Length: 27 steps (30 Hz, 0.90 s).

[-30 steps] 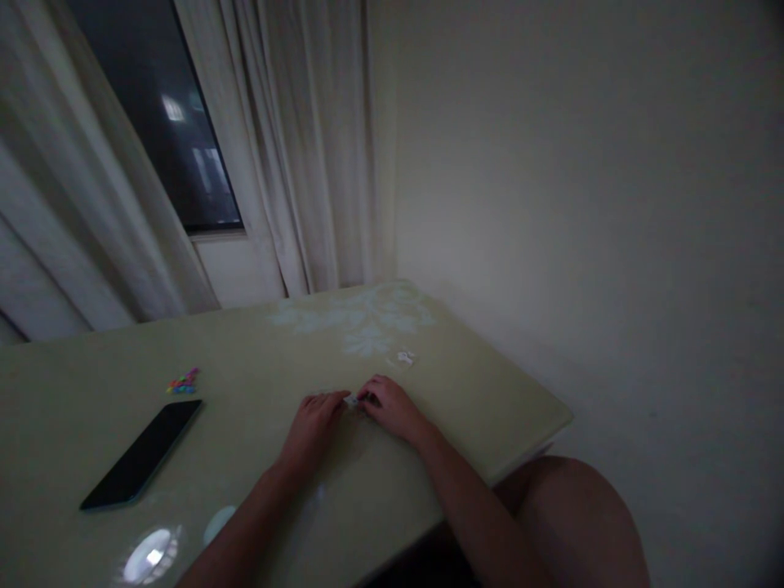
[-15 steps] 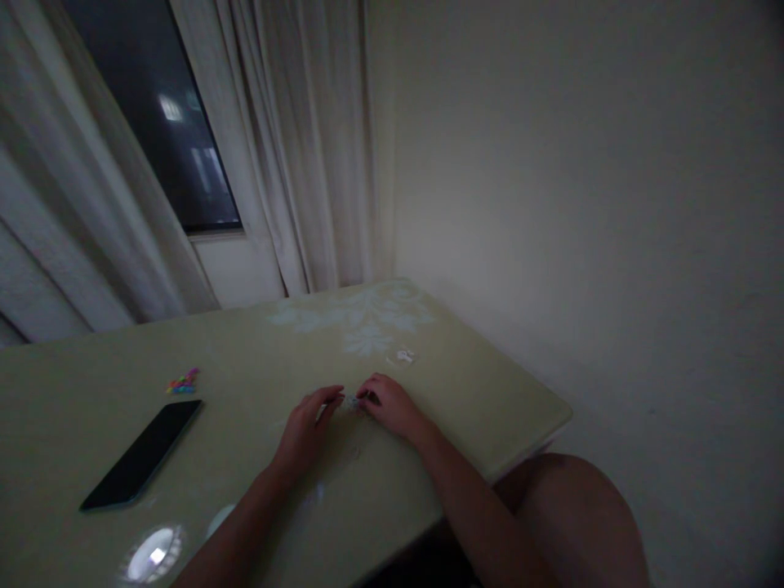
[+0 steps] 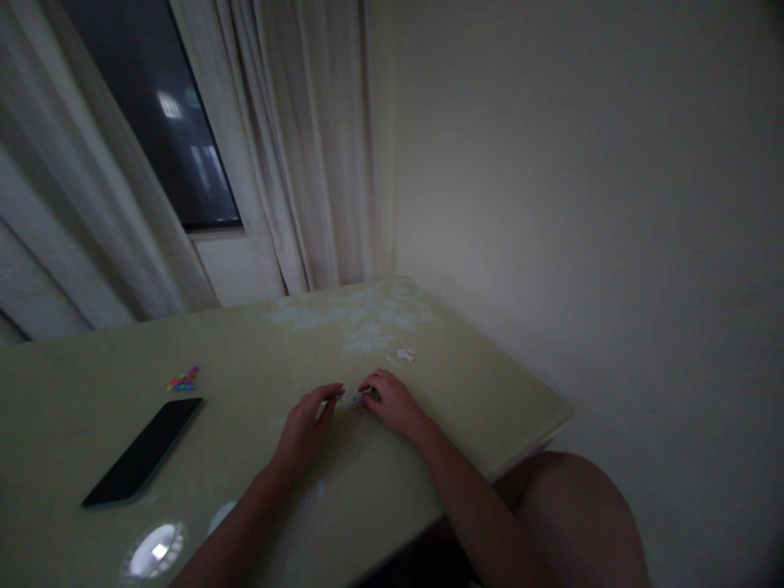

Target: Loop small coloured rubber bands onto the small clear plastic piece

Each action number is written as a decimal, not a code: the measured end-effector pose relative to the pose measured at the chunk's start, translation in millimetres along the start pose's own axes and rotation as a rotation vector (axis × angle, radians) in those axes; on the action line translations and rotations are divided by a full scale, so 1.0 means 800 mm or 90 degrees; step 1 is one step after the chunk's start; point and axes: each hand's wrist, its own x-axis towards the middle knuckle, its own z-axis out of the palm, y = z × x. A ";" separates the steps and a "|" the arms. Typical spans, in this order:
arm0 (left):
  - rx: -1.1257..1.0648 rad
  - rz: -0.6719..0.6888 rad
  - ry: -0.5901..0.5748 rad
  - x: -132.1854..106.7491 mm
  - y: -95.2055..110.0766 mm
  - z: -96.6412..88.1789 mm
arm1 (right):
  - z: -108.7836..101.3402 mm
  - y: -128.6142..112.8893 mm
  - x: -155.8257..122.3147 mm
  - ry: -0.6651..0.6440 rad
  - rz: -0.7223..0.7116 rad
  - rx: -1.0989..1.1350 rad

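Observation:
My left hand [image 3: 310, 420] is pinched closed at mid-table, with a thin pale strand showing at its fingertips. Just to its right, my right hand [image 3: 387, 400] also has its fingers pressed together, and a whitish bit pokes out by the thumb. In the narrow gap between the hands lies a small cluster of pale bluish bits [image 3: 353, 398], too small and dim to name. Whether the strand and the cluster are one piece I cannot tell. A faint small ring-like bit [image 3: 355, 450] lies on the table below the hands.
On the greenish table [image 3: 245, 343] a dark tablet or phone [image 3: 144, 452] lies at left, beside a small heap of colourful pieces [image 3: 183, 380]. Small white pieces [image 3: 405, 354] lie beyond my right hand. A bright round reflection [image 3: 156, 551] shows at front left. A wall borders the right side.
My right fingers have shifted slightly, and more of the whitish bit shows beside them. The left hand stays almost where it was.

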 end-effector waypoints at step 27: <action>0.075 0.081 0.080 0.002 -0.006 0.001 | 0.011 -0.007 0.003 0.103 -0.003 0.131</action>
